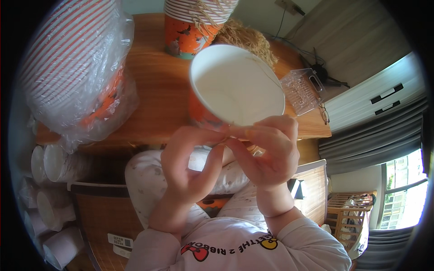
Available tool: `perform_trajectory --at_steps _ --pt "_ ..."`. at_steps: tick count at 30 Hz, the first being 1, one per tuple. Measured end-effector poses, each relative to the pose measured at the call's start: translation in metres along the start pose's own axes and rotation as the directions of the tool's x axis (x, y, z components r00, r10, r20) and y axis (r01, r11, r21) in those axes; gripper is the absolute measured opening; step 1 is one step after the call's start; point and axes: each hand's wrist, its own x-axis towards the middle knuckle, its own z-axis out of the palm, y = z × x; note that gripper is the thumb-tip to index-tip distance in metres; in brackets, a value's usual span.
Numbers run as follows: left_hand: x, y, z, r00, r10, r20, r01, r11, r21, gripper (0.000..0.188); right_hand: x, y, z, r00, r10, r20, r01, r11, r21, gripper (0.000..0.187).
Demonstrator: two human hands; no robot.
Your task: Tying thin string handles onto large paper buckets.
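Note:
A round paper bucket (203,108), white inside and orange with printed figures outside, stands at the table's near edge, its mouth tilted toward me. Just below its near rim my left hand (190,158) and my right hand (271,149) meet, thumbs and forefingers pinched tip to tip. Between them is a thin tan cord, mostly covered by the fingertips; a loop shows under the right hand. Another fine strand (271,83) runs along the bucket's right inner wall.
Behind stands a stack of orange buckets (185,36) with cords hanging over it, beside a heap of tan cord (248,38). Plastic-wrapped stacked buckets (77,67) fill the left. A clear plastic basket (300,92) and glasses (324,113) lie right. White buckets (58,207) sit lower left.

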Motion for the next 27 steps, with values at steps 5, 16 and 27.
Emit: perform_trajectory --at_steps 5,16,27 --pt "-0.0013 0.0 -0.0002 0.994 -0.106 0.011 0.106 0.982 -0.159 0.012 0.0038 -0.0001 -0.0025 0.995 -0.1 0.021 0.101 0.992 -0.072 0.044" --pt "-0.0024 -0.0024 0.0006 0.997 -0.074 -0.004 0.073 0.996 -0.045 0.012 0.0028 -0.007 -0.0088 0.99 -0.075 0.119 0.093 0.983 -0.157 0.045" --pt "0.0 -0.0019 0.0048 0.989 0.145 0.001 -0.141 0.958 0.251 0.02 -0.0015 -0.0027 -0.004 0.995 -0.096 0.006 0.096 0.989 -0.117 0.043"
